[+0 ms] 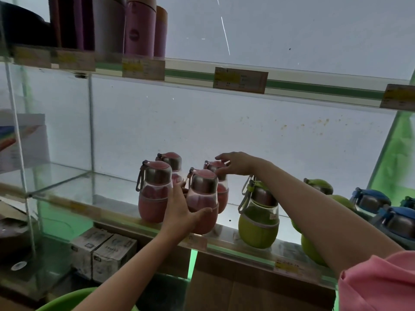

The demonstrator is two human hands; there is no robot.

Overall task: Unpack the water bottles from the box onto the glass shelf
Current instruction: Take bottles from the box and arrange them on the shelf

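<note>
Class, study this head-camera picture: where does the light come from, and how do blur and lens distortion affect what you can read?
Head view: a bright white back panel backlights the pink bottles, dimming their near sides; the price tags are too blurred to read; the wide lens makes the upper shelf edge slope down rightward; a green glow tints the lower shelf.
</note>
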